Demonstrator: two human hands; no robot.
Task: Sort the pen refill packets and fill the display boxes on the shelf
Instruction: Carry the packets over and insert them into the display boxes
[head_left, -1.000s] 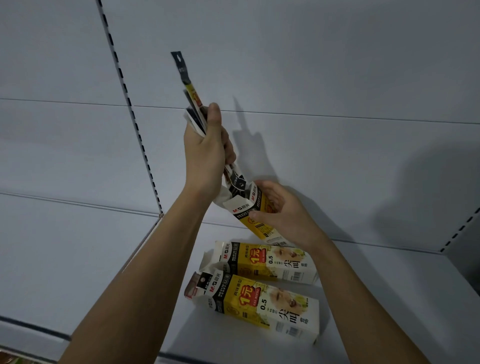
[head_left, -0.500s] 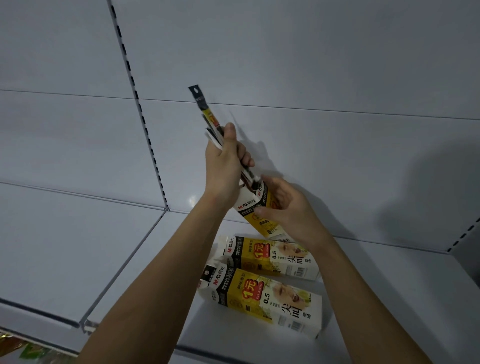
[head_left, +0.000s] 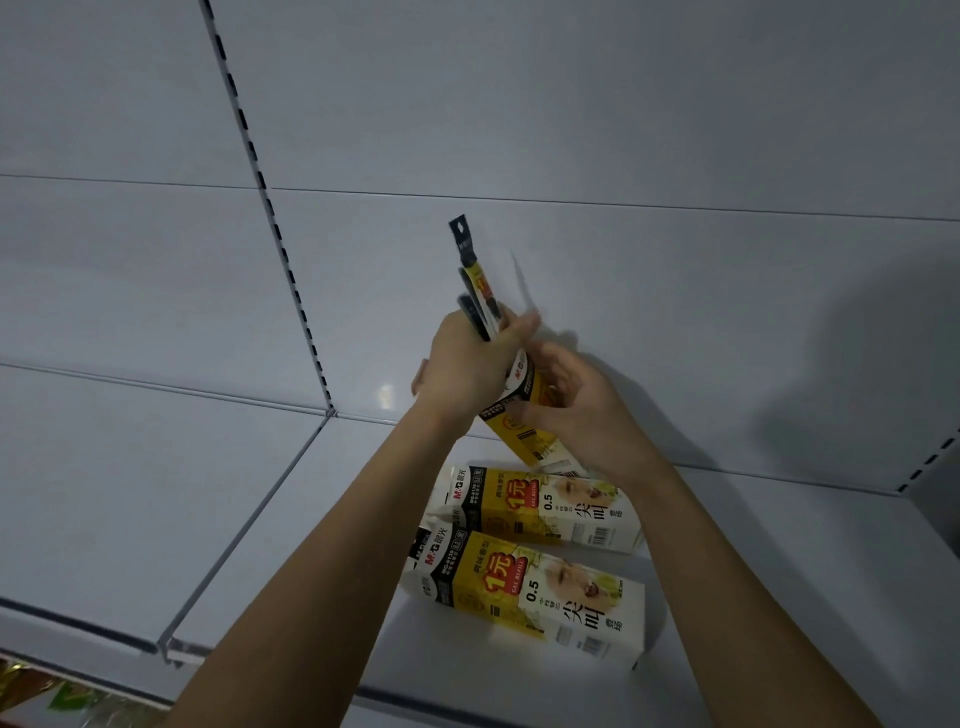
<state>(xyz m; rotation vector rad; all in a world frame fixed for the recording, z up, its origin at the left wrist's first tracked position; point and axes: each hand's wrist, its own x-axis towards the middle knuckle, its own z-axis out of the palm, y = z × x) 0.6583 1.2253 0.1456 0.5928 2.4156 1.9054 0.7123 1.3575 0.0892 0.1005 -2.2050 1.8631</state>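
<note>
Left hand grips a bunch of packets, fingers curled round them. The packets stick up and out of the top of the held box; lower ends go into the box opening, tips fanned slightly, tallest one with a black hang tab at the top.

Right hand holds the held box from the right side, thumb across the front face, fingers wrapped behind. Box is tilted, open end up-left, bottom corner down near the shelf, just above the far box. Can't tell if that corner touches the shelf or the far box.

Far box and near box lie flat on the shelf, side by side, long axes roughly parallel, open ends to the left, printed faces up. Yellow/white/black print, "0.5" readable on both. They look touching or nearly so along their long edges. Whether either has packets inside isn't visible.

Both hands are close together, over the back of the shelf, in front of the back panel. Slotted upright runs down the panel to the left of the hands. Both forearms are bare.
</note>
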